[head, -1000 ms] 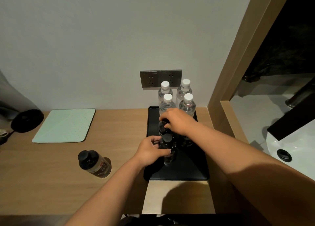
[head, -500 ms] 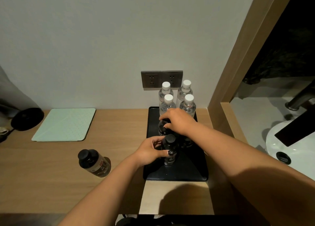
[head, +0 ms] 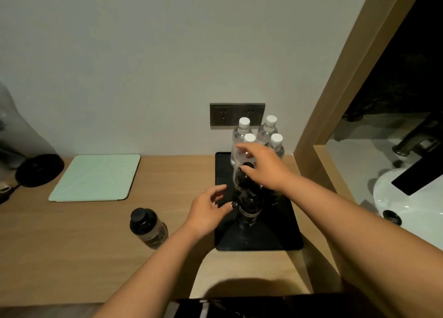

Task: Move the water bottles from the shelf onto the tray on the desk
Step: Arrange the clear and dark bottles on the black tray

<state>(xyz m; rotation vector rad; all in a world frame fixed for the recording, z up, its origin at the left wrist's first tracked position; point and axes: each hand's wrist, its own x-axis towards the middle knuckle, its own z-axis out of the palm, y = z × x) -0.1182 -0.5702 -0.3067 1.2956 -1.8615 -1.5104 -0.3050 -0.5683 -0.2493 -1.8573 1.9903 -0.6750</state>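
Now the fingers (head: 221,190) of the left hand (head: 206,212) are spread and relaxed, holding nothing, just beside a dark-capped bottle (head: 249,210) that stands in the middle of the black tray (head: 291,236). The right hand (head: 266,169) is also loose and holds nothing; it hovers over a second dark-capped bottle (head: 244,176) behind the first. A third dark bottle seems to stand under the right wrist, but it is too hidden to be sure. At the back of the tray stand four clear water bottles (head: 267,132) with white caps, close together. One more dark bottle (head: 147,226) stands on the desk (head: 72,245), well apart to the left of the tray. I judge the task nearly finished: this last bottle remains. The shelf is not visible.
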